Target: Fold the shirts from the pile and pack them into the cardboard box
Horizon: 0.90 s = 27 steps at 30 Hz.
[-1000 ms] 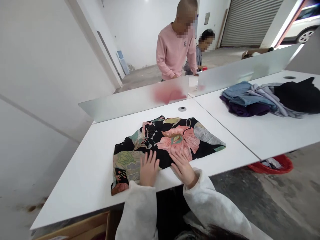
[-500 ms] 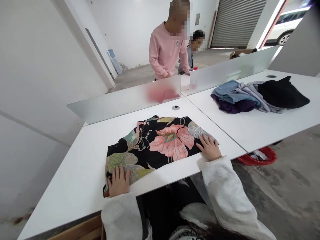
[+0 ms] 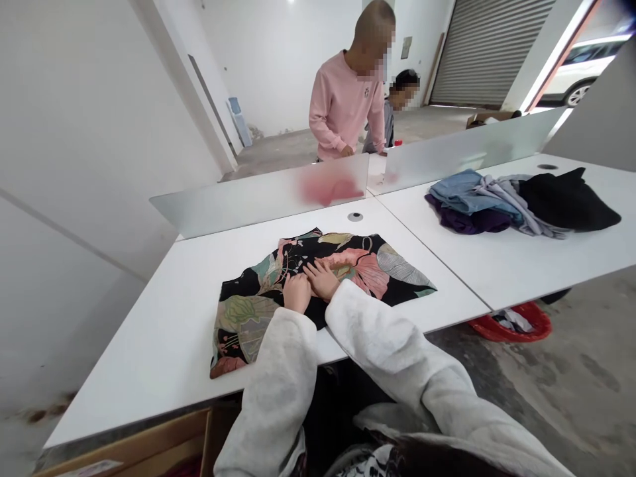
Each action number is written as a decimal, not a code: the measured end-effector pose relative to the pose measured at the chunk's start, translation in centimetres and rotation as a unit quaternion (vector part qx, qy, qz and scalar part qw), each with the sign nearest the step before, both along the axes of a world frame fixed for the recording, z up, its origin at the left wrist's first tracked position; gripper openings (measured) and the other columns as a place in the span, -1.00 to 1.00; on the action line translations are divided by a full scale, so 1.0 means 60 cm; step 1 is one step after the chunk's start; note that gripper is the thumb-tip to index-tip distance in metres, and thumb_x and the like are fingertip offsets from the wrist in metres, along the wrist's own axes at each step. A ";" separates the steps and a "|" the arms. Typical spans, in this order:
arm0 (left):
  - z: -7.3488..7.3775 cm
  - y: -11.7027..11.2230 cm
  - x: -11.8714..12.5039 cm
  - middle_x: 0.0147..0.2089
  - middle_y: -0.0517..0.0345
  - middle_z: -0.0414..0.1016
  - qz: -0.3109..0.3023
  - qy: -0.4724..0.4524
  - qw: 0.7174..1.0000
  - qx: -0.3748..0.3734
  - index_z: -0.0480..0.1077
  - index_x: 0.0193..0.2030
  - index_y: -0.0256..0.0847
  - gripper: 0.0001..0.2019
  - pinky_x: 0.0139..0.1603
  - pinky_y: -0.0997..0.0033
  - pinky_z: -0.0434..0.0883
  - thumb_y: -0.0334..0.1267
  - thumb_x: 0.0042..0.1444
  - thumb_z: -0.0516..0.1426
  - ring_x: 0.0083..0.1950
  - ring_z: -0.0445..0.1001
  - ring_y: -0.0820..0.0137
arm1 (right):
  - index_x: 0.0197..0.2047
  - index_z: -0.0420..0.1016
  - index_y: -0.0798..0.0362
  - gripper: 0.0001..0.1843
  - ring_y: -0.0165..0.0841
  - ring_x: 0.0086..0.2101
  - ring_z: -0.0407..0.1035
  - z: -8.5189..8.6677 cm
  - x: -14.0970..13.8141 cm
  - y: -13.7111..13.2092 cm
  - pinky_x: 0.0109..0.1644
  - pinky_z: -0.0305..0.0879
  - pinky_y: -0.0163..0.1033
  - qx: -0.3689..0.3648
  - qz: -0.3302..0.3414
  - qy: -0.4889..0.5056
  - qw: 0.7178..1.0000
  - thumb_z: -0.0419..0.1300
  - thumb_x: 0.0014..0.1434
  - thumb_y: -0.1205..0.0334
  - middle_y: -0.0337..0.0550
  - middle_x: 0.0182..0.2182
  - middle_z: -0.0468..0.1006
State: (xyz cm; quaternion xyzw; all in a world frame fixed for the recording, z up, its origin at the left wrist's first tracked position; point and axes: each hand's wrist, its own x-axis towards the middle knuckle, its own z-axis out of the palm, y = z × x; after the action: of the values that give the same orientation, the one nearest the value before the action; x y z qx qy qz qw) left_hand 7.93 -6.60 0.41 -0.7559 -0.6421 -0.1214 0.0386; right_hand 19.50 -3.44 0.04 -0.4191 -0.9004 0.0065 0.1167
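Observation:
A black garment [image 3: 248,315] printed with large pink, green and grey flowers lies spread on the white table [image 3: 149,358] in front of me. Both of my hands are close together over its middle. My left hand [image 3: 297,293] is closed, its fingers curled down onto the cloth. Right beside it, my right hand [image 3: 322,279] rests on the fabric with fingers stretched out over the pink flower. My forearms cover part of the garment's near edge.
Frosted dividers [image 3: 258,195] run along the table's back edge. Heaped clothes [image 3: 462,192] lie on the right-hand table. A cardboard box [image 3: 163,440] is below at left, and a red-lined bin [image 3: 531,324] stands at right. Behind the divider are a person in pink [image 3: 342,99] and another person [image 3: 382,126].
My hands have left the garment's two lower corners and come together at its middle. The left hand has gone from flat to curled. The view has shifted slightly.

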 end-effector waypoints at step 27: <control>-0.030 -0.025 -0.335 0.38 -0.15 0.02 0.292 0.017 0.956 -0.019 0.06 0.33 -0.34 -0.45 0.28 -0.14 0.00 -0.13 0.29 -0.27 0.38 -0.04 0.04 | 0.34 0.06 0.04 -0.39 -0.01 0.26 -0.10 -0.059 0.289 0.171 0.22 -0.12 0.22 -0.008 -0.344 -0.016 0.939 -0.30 0.32 0.01 -0.05 0.33 0.03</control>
State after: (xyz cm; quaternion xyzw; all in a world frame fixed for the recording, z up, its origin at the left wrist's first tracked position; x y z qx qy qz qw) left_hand -12.17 -8.11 -1.40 -0.5379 -0.8364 -0.0794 0.0689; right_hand 36.87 6.83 -3.50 -0.7044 -0.7027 -0.0340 0.0939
